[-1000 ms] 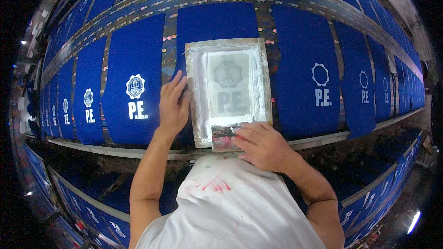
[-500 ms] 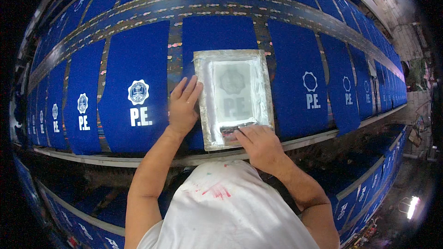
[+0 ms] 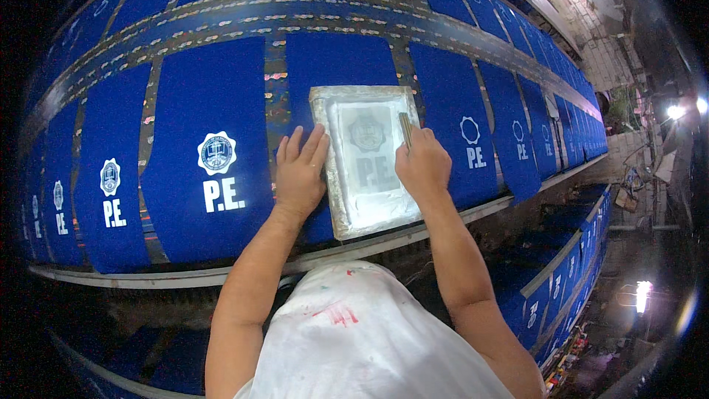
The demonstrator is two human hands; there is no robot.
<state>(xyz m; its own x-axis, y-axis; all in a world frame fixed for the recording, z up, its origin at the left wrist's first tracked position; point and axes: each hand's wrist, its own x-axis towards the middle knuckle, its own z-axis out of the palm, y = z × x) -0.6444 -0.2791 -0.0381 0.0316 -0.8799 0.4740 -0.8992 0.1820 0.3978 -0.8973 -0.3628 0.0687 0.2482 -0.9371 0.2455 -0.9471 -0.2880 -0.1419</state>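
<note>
Screen (image 3: 362, 91): flat on a blue cloth (image 3: 340, 59) on the bench (image 3: 185, 278), between the two hands; a grey crest and letters show in its mesh.
Left hand (image 3: 301, 174): fingers a little spread, against the frame's left edge.
Right hand (image 3: 426, 165): pinching the squeegee (image 3: 405, 130), upright over the screen's right side.
Left cloth (image 3: 207, 103): full white crest above letters.
Right cloth (image 3: 443, 96): only a ring outline above letters.
</note>
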